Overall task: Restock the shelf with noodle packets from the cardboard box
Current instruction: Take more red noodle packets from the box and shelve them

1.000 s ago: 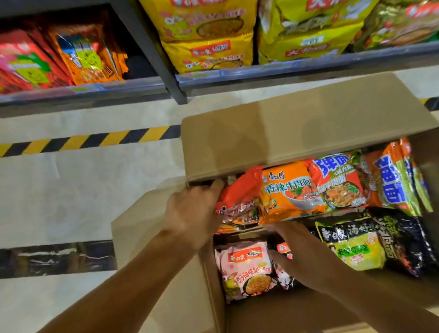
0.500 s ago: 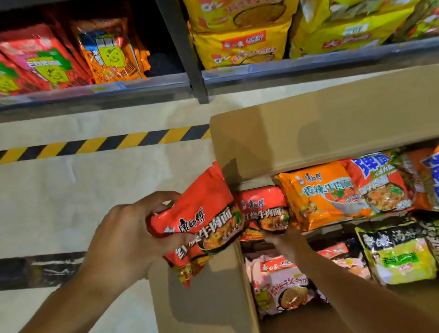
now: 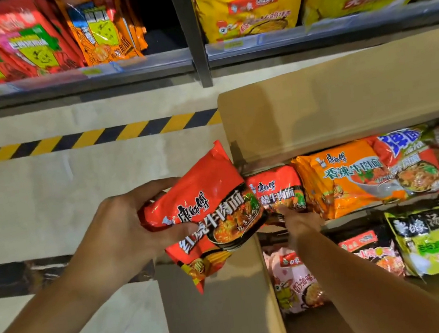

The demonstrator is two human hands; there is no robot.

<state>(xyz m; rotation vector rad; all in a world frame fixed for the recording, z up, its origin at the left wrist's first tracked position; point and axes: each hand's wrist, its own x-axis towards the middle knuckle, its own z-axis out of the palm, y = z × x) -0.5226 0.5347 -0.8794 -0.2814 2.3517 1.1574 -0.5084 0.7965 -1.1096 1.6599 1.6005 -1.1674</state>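
Left hand, fingers curled round a glossy red crinkled-foil noodle packet held tilted beside the cardboard box. Right hand inside box, fingertips pinching a second red packet beside orange pillow-shaped packets. Shelf above.

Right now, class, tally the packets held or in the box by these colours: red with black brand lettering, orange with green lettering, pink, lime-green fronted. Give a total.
Red: 2, the held red packet in the left hand, the boxed red packet by the right hand
Orange packet: 1
Pink packet: 1
Lime-green packet: 1
Total: 5
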